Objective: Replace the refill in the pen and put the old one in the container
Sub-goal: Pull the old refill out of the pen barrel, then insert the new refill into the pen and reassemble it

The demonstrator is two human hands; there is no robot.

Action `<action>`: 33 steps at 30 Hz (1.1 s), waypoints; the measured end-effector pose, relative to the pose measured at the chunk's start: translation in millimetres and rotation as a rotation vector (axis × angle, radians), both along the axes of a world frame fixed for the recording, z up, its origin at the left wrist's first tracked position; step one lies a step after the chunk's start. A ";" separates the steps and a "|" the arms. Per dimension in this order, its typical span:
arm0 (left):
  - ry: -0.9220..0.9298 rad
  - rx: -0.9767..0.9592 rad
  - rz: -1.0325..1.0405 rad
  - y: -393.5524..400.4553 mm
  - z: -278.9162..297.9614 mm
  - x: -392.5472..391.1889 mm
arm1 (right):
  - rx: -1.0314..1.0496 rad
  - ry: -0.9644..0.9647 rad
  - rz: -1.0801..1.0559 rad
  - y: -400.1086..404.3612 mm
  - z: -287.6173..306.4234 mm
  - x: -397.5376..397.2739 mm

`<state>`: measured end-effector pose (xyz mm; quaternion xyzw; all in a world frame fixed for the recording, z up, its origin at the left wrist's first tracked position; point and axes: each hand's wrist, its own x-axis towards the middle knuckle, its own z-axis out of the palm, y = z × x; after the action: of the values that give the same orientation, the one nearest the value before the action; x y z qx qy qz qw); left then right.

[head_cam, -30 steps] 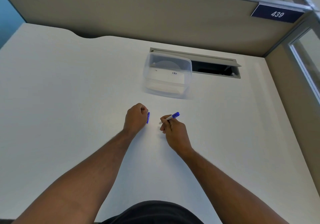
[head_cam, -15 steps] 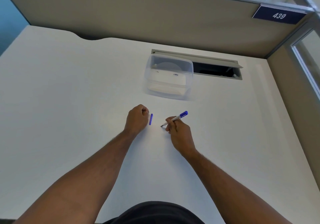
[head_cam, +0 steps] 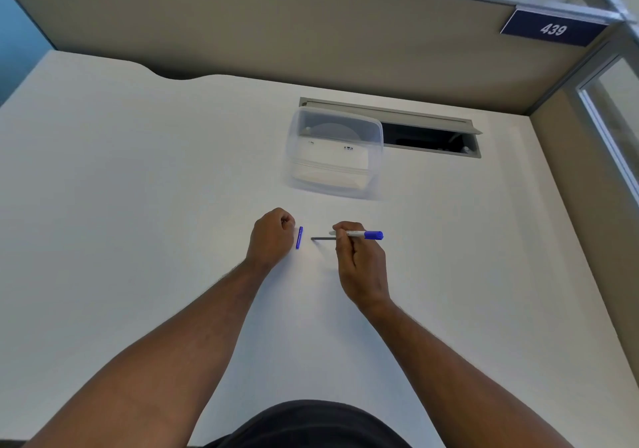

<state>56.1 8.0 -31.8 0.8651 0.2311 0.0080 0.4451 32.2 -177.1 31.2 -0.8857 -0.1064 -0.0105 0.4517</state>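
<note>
My right hand [head_cam: 361, 264] grips a white pen [head_cam: 359, 234] with a blue end, held level and pointing right. A thin dark refill [head_cam: 323, 238] sticks out to the left from under my fingers; whether it sits inside the barrel is hidden by the hand. A small blue pen piece [head_cam: 299, 237] lies on the white desk [head_cam: 138, 205], just right of my left hand [head_cam: 272, 236]. That hand rests on the desk as a closed fist, apart from the piece, with nothing visible in it. The clear plastic container [head_cam: 335, 157] stands open beyond both hands.
Behind the container a grey cable hatch [head_cam: 428, 133] is set into the desk with its flap up. A beige partition wall [head_cam: 311, 39] closes off the back and right side. A sign reading 439 [head_cam: 552, 29] hangs at top right.
My right hand swung the pen from a slant to level and shifted right, and the dark refill now shows to its left. The blue piece lies clear of my left hand.
</note>
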 end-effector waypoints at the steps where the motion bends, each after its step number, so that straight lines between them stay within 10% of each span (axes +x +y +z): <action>1: -0.001 0.001 -0.001 0.0 -0.1 -0.2 | 0.000 -0.022 0.003 0.0 0.6 -0.6; 16: 0.000 -0.004 -0.004 -0.7 2.8 -2.4 | -0.401 -0.029 0.197 -2.7 -24.4 1.8; 33: -0.162 -0.191 -0.182 -1.2 1.9 -31.7 | -0.297 0.144 0.304 9.6 -36.5 -5.3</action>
<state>24.4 6.8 -29.9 0.8326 0.1146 0.0153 0.5416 26.8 -167.5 -5.3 -0.9147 -0.2066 0.1367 0.3192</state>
